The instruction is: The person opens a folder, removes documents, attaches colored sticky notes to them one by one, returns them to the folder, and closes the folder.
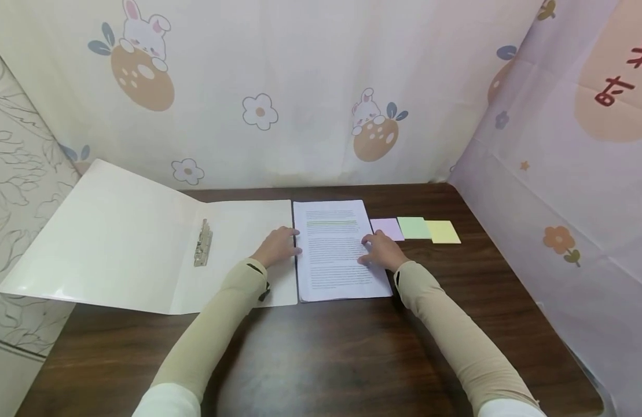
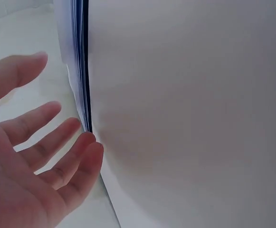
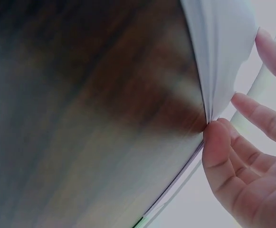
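In the head view a stack of printed sheets [image 1: 333,260] lies on the table, with one line highlighted green near its top. My left hand [image 1: 279,244] is at the stack's left edge, fingers spread and fingertips right at the sheets; the left wrist view shows the layered paper edges [image 2: 80,57] beside them. Across the stack, my right hand [image 1: 382,252] has its fingertips on the right edge. Loosely bent fingers [image 3: 216,147] meet the sheets' side in the right wrist view. Left of the stack an opened white binder [image 1: 242,231] lies beneath my left forearm.
The binder's metal clip [image 1: 202,243] stands up near its spine, and its cover [image 1: 107,237] reaches past the table's left side. Purple [image 1: 387,229], green [image 1: 414,227] and yellow sticky notes [image 1: 443,231] lie right of the stack on the dark wooden table [image 1: 321,359]. Patterned curtains [image 1: 310,87] hang behind.
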`<action>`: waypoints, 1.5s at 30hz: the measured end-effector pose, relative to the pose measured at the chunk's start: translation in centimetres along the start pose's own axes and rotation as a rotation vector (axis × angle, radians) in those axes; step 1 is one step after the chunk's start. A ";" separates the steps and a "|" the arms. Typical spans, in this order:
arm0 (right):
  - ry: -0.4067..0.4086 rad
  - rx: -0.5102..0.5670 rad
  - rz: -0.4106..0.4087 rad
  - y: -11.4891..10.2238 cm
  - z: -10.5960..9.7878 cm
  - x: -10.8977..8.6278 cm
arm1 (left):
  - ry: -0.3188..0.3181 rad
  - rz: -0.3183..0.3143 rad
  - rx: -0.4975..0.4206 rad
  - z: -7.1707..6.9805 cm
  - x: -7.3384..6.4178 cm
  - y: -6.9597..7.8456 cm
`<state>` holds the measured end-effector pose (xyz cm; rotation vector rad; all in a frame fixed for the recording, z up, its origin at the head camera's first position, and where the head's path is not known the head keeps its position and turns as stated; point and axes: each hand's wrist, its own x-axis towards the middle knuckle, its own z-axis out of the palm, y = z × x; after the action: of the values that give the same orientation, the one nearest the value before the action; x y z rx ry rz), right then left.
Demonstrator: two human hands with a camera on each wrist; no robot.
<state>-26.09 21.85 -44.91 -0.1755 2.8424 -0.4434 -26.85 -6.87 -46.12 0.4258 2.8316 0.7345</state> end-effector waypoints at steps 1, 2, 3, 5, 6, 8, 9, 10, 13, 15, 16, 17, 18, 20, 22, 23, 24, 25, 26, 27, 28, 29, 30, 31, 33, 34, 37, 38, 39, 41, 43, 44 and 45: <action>0.000 -0.001 -0.003 0.0 0.0 0.1 | -0.016 -0.012 0.003 0.1 0.1 0.2; -0.003 -0.005 -0.008 0.0 0.0 0.1 | -0.028 -0.023 0.007 0.2 0.1 0.4; -0.005 -0.005 -0.011 0.0 0.1 0.1 | -0.035 -0.031 0.013 0.3 0.1 0.5; -0.007 -0.006 -0.017 -0.1 0.1 0.1 | -0.042 -0.041 0.023 0.4 0.0 0.7; -0.007 -0.008 -0.018 -0.1 0.1 0.0 | -0.044 -0.039 0.030 0.4 0.0 0.8; -0.008 -0.010 -0.016 -0.2 0.0 -0.1 | -0.055 -0.024 0.052 0.5 -0.1 0.9; -0.010 -0.008 -0.013 -0.1 0.0 -0.1 | -0.067 -0.017 0.073 0.6 -0.2 1.0; -0.015 -0.008 -0.013 -0.1 -0.1 -0.1 | -0.084 -0.012 0.093 0.6 -0.2 1.0; -0.044 0.015 -0.016 0.2 -0.4 0.0 | -0.124 -0.008 0.140 0.7 -0.4 1.2; -0.058 0.050 -0.025 0.5 -0.8 0.2 | -0.138 -0.020 0.150 0.6 -0.4 1.4; -0.057 0.066 -0.024 0.8 -1.1 0.3 | -0.141 -0.026 0.144 0.6 -0.4 1.5; -0.047 0.079 -0.019 1.1 -1.4 0.4 | -0.140 -0.029 0.138 0.7 -0.3 1.7; -0.030 0.086 -0.013 1.4 -1.7 0.4 | -0.139 -0.032 0.135 0.7 -0.3 1.9; 0.020 0.088 0.011 2.0 -2.3 0.5 | -0.140 -0.031 0.132 0.8 0.0 2.2; 0.068 0.084 0.065 2.5 -2.7 0.6 | -0.145 -0.025 0.123 0.8 0.0 2.5; 0.085 0.079 0.092 2.7 -2.9 0.6 | -0.146 -0.023 0.121 0.7 0.0 2.6; 0.094 0.073 0.113 2.8 -3.0 0.7 | -0.149 -0.024 0.120 0.7 0.0 2.7; 0.098 0.065 0.132 3.0 -3.0 0.7 | -0.152 -0.028 0.122 0.6 -0.1 2.7; 0.097 0.055 0.147 3.1 -3.0 0.8 | -0.154 -0.034 0.123 0.5 -0.2 2.8; 0.091 0.027 0.149 3.2 -3.0 1.0 | -0.157 -0.041 0.123 0.3 -0.4 2.8; 0.082 -0.010 0.143 3.3 -2.9 1.1 | -0.159 -0.046 0.128 0.2 -0.5 2.8; 0.074 -0.039 0.140 3.4 -2.8 1.2 | -0.161 -0.050 0.135 0.1 -0.6 2.8; 0.068 -0.069 0.137 3.5 -2.7 1.3 | -0.163 -0.053 0.135 0.0 -0.7 2.8; 0.063 -0.093 0.134 3.5 -2.5 1.4 | -0.167 -0.055 0.135 -0.2 -0.7 2.8; 0.060 -0.118 0.145 3.5 -2.4 1.5 | -0.172 -0.052 0.125 -0.4 -0.8 2.8; 0.066 -0.110 0.161 3.4 -2.3 1.4 | -0.175 -0.050 0.122 -0.4 -0.8 2.8; 0.088 -0.084 0.210 3.2 -2.5 1.2 | -0.176 -0.050 0.120 -0.4 -0.7 2.8; 0.095 -0.077 0.225 3.2 -2.6 1.1 | -0.175 -0.051 0.120 -0.3 -0.7 2.7; 0.099 -0.077 0.236 3.1 -2.6 1.1 | -0.176 -0.052 0.121 -0.3 -0.6 2.7; 0.103 -0.088 0.249 3.2 -2.7 1.2 | -0.177 -0.054 0.123 -0.1 -0.5 2.5; 0.110 -0.095 0.255 3.2 -2.5 1.4 | -0.179 -0.059 0.119 0.0 -0.5 2.5; 0.113 -0.100 0.259 3.2 -2.4 1.5 | -0.179 -0.061 0.117 0.0 -0.4 2.5; 0.116 -0.103 0.265 3.1 -2.3 1.7 | -0.182 -0.063 0.116 0.0 -0.4 2.5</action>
<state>-28.55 25.17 -44.12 0.2125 2.9455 -0.2595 -25.86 -4.93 -44.84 0.3963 2.7107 0.4948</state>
